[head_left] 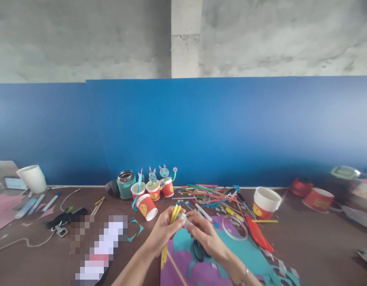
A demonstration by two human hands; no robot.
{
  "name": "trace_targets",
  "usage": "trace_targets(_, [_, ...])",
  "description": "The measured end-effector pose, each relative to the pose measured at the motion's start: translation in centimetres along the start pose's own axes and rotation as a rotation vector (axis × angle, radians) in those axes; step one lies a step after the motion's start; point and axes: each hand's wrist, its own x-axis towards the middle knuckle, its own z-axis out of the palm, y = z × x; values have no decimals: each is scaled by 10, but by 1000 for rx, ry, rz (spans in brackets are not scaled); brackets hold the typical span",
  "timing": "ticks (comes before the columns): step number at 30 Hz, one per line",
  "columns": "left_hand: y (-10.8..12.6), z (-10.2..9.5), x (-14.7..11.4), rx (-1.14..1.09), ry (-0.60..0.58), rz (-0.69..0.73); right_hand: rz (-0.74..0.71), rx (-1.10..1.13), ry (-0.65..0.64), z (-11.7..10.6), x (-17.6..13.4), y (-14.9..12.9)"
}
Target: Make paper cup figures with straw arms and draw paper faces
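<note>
My left grip (163,227) is closed around a slim bundle of yellow sticks (164,256), whose ends poke out above my thumb and run down below my palm. My right grip (203,230) is nearly shut, fingertips pinching a small pale piece (185,218) just beside the top of the bundle; it is too small and blurred to tell what it is. So both the sticks and the piece are up in front of me, over the near part of the surface (308,242), with my two grips almost meeting.

I judge the step in hand to be close fingertip work on the pale piece, the left side steadying the bundle while the right does the finer handling. The next move, as I see it, calls for a light pinch on the right and a firm but gentle squeeze on the left, so the thin sticks neither fan out nor bend.

Under my hands lie purple paper (202,272) and turquoise paper (241,248), with dark scissors (198,251) on them near my right wrist. Beyond, a tipped cup (146,207) lies before upright cups (154,194), left of a tangle of coloured strips (205,195)
</note>
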Motion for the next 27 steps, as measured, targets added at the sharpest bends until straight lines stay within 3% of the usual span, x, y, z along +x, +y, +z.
trace_targets(5, [2,-1,0,-73,-25,13,28,2,-2,-2,-3,-5])
trace_targets(11, [1,-1,1,-137,-23,-91,43,-20,13,-3,-1,-4])
trace_targets(13, [-2,-2,3,-144,24,-163,60,-116,32,-2,1,1])
trace_targets(17, [-11,-12,11,-114,212,-297,58,-521,78,0,1,17])
trace_targets(21, [-20,-22,17,-66,261,-337,73,-843,-26,4,-5,25])
trace_targets(24, [-23,-25,20,16,266,-338,107,-954,-61,10,-9,23])
trace_targets(27, [-23,-25,20,155,278,-316,56,-909,-88,15,-11,20])
